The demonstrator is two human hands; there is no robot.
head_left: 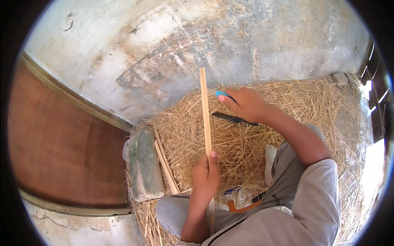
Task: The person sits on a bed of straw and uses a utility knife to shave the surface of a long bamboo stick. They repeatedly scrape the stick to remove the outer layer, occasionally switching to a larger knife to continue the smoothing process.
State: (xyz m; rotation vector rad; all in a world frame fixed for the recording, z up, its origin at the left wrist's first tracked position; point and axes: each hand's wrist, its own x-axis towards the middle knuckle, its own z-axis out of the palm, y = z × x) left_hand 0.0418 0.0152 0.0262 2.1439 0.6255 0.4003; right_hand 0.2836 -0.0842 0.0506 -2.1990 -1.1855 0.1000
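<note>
My left hand (205, 174) is closed around a long, pale wooden strip (205, 110) that stands nearly upright, its lower end running down past my forearm. Up near the top of the strip, my right hand (245, 104) grips a blue-handled knife (221, 95). The knife's short blade points left and meets or comes very close to the strip's edge. Below my right hand, a black knife (230, 118) lies on the straw, its handle toward the right.
Straw (180, 119) covers the floor. At left stand a plastic-wrapped greenish block (143, 164) and loose wooden strips (166, 166). By my lap lies an orange-handled tool (242, 207). A weathered wall (197, 45) rises ahead; a brown door panel (61, 143) is on the left.
</note>
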